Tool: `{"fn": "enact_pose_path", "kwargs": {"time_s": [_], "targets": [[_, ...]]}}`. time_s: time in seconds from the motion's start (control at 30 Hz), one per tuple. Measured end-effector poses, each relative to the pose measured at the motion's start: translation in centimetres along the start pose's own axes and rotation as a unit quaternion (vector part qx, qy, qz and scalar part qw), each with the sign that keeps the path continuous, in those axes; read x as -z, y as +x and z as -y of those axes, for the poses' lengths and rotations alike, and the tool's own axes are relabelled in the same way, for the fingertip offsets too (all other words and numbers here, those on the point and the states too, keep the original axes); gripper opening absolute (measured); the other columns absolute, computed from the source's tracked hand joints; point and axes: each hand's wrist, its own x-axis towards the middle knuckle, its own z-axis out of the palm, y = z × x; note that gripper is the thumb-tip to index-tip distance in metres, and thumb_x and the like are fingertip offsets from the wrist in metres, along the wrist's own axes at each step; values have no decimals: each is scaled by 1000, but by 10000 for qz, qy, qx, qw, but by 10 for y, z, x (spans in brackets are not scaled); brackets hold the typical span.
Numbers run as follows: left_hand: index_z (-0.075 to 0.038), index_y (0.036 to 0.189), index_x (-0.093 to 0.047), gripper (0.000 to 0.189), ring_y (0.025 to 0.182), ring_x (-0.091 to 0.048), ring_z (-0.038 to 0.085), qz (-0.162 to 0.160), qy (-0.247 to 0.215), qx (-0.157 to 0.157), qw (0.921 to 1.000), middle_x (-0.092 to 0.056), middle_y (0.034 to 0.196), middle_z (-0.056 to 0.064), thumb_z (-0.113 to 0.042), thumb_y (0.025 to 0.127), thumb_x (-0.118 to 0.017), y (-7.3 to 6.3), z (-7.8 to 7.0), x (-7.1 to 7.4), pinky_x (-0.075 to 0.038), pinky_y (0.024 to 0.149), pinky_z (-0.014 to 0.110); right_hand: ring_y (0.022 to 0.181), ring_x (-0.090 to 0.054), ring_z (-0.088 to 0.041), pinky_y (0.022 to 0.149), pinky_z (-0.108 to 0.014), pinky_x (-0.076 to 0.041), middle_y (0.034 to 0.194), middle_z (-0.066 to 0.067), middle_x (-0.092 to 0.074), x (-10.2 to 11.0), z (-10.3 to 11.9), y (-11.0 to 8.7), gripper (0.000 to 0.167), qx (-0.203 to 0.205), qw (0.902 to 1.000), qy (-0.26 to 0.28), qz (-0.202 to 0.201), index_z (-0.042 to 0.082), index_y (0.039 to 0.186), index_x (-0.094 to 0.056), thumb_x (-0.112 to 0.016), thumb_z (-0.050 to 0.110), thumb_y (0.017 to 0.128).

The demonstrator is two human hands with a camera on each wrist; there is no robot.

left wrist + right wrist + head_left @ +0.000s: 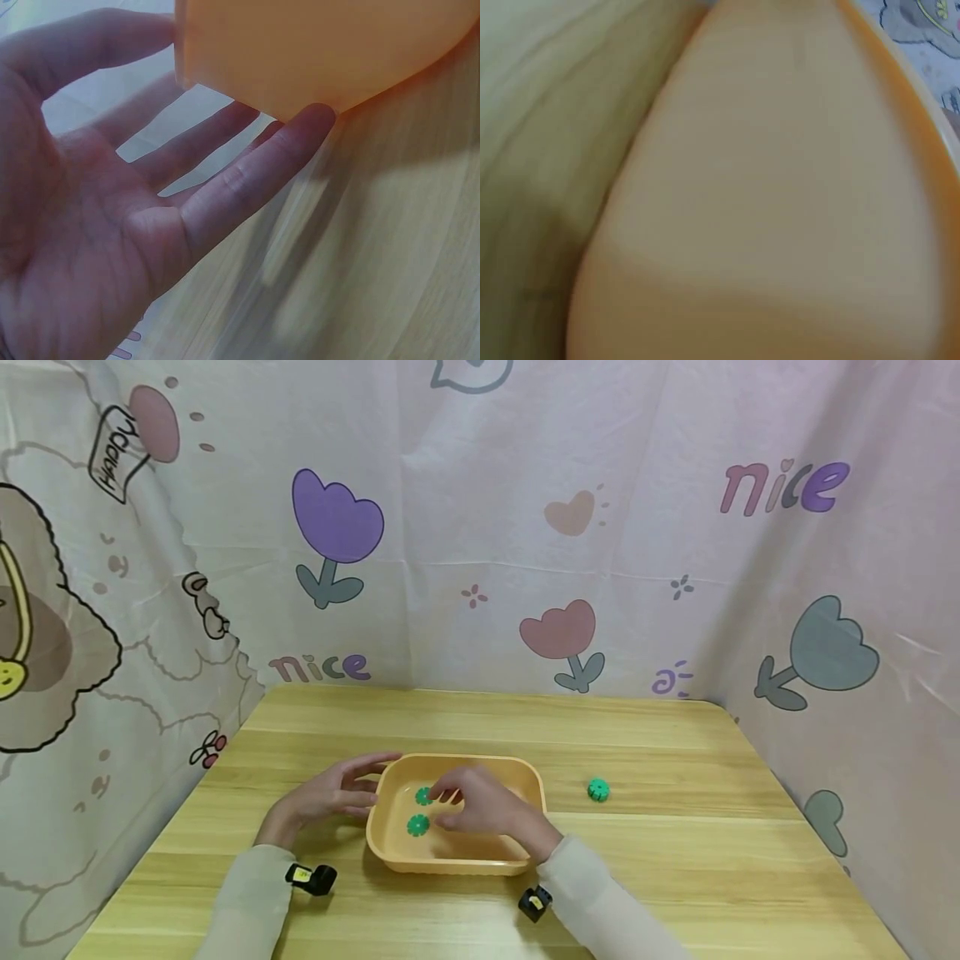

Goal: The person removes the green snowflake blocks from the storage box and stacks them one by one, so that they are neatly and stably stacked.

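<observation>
On the table stands a yellow-orange plastic basin (480, 853) with two small green notched discs inside it. One green disc (417, 826) lies toward the near left of the basin floor; the other green disc (423, 796) is farther back, partly behind a fingertip. My right hand (483, 806) reaches into the basin over its right side, index fingertip at the back disc, thumb apart from it. At the basin's left end, my left hand (333, 793) touches the wall (315, 52) with spread, fairly straight fingers. The right wrist view shows only the basin's outside, blurred.
A third green piece (598, 790), notched round its edge, sits on the wooden table (675, 860) to the right of the basin. Printed cloth (480, 527) hangs behind the table and along both sides. Black wrist cameras (311, 879) sit on both sleeves.
</observation>
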Motion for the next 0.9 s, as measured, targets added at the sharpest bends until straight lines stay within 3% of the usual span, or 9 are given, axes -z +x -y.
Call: {"fn": "enact_pose_path", "kwargs": {"time_s": [0.27,0.5,0.77,0.9], "targets": [[-14,164,-28,75,134,-56,42,-17,12,-8,10000,-35,160,32,-11,98,-64,0,0,0,-62,95,41,97,-73,-14,84,-15,-57,111,-6,-79,-19,5,11,25,-28,9990,-282,355,4,112,-78,-82,10,87],[-13,164,-27,75,132,-57,42,-56,24,20,10000,-35,159,32,-12,98,-64,-2,-1,0,-62,94,41,103,-72,-11,88,-15,-57,113,-3,-78,-24,1,14,26,-120,9971,-349,659,8,114,-77,-81,12,89],[-12,163,-28,74,133,-56,43,-83,100,-13,9999,-34,159,33,-10,98,-64,-1,0,1,-63,93,40,97,-70,-6,86,-11,-54,107,0,-79,-27,-7,18,20,195,9945,-501,894,9,110,-79,-80,8,89],[-10,163,-27,74,132,-57,42,-53,59,-46,10000,-34,158,35,-9,98,-63,-2,0,1,-63,93,40,88,-65,-3,79,-6,-50,104,0,-78,-29,-7,19,22,376,9925,-694,930,8,110,-79,-79,5,88]]}}
